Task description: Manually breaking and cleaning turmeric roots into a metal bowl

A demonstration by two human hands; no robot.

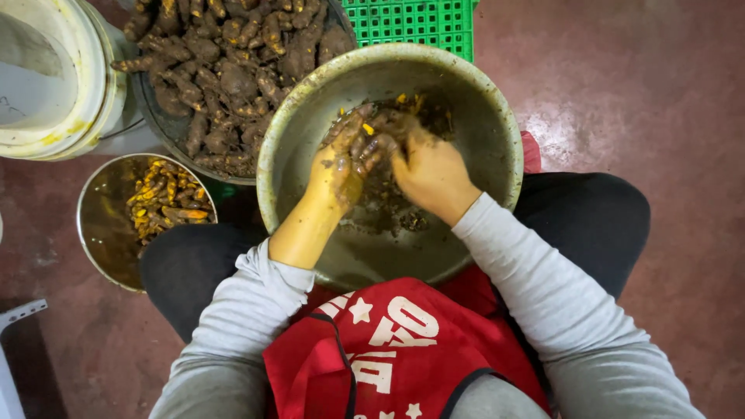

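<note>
A large metal bowl (481, 116) rests on my lap, with muddy root scraps and peelings in its bottom. Both hands are inside it. My left hand (339, 164), stained yellow and caked with mud, grips a muddy turmeric root (371, 133) with an orange-yellow spot showing. My right hand (429, 172) closes on the same root from the right; its fingertips meet those of the left hand. What else the fingers hold is hidden by mud.
A wide basin (159, 124) heaped with unpeeled muddy roots (225, 70) stands beyond the bowl at left. A small metal bowl (97, 225) of peeled orange pieces (164, 202) sits by my left knee. A white bucket (54, 77) and green crate (411, 23) stand behind, on the red floor.
</note>
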